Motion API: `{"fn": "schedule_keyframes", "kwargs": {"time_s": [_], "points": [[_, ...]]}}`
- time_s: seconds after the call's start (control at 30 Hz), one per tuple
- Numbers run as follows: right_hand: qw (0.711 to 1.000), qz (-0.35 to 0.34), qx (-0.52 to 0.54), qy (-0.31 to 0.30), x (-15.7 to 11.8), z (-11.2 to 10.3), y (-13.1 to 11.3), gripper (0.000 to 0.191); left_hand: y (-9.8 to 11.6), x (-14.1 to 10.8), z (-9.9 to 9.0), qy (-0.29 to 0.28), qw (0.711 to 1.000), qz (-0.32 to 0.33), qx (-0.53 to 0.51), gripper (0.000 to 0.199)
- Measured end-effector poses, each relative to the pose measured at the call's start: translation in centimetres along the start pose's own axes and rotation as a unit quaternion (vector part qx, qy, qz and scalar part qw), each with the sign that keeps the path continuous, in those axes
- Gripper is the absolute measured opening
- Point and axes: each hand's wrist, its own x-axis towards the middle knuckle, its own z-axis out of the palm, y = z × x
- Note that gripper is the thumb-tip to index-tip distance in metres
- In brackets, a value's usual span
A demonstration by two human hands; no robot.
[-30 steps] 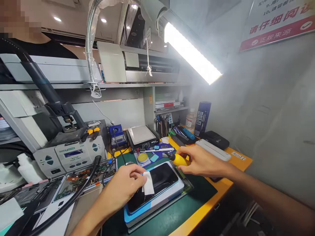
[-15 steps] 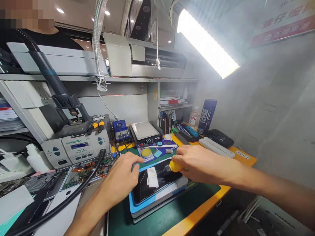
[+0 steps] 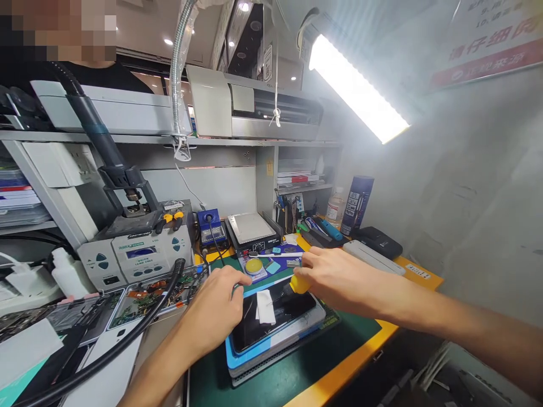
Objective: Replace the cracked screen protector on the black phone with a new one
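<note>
Swung in from 2 o'clock since a second ago, the right hand (image 3: pixel 328 277) pinches a yellow tool (image 3: pixel 299 284) above the phone (image 3: pixel 292 308); the left hand (image 3: pixel 216 302) has left the white strip (image 3: pixel 265 308) for the 9 o'clock side, thumb and forefinger narrowly parted. That tool – probably light and stiff, best held by its yellow body – points to 8 o'clock. Atop the blue-edged block (image 3: pixel 235 362), the phone runs 8 to 2 o'clock, its glass likely slick and fragile – take the rims.
</note>
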Motion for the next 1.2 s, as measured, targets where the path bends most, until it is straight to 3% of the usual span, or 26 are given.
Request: {"fn": "schedule_keyframes", "kwargs": {"time_s": [0.37,0.5,0.6,0.7,0.97,1.1,1.2], "points": [[1.0,0.003,-0.006,0.009,0.3,0.7,-0.1,0.021,-0.2,-0.1,0.3,-0.022,1.0,0.018,0.003,0.037],[0.994,0.05,0.097,0.008,0.2,0.8,0.5,0.018,-0.3,-0.1,0.2,-0.02,1.0,0.005,0.005,0.038],[0.957,0.111,0.268,0.012,-0.1,1.6,2.0,0.015,-0.4,-0.2,-0.1,-0.024,1.0,-0.006,0.005,0.04],[0.918,0.17,0.356,0.04,-0.4,3.4,4.1,0.026,-0.5,0.0,-0.4,-0.023,1.0,-0.014,0.006,0.042],[0.813,0.373,0.436,0.093,2.8,9.7,9.6,0.032,-2.6,0.5,-0.9,-0.017,1.0,-0.016,0.013,0.04],[0.79,0.434,0.421,0.102,5.5,10.7,11.2,0.035,-4.6,0.2,-0.3,0.055,0.998,-0.02,0.011,0.042],[0.788,0.461,0.398,0.096,7.2,11.0,11.5,0.035,-5.4,0.0,0.0,0.066,0.998,-0.001,0.014,0.04]]}}
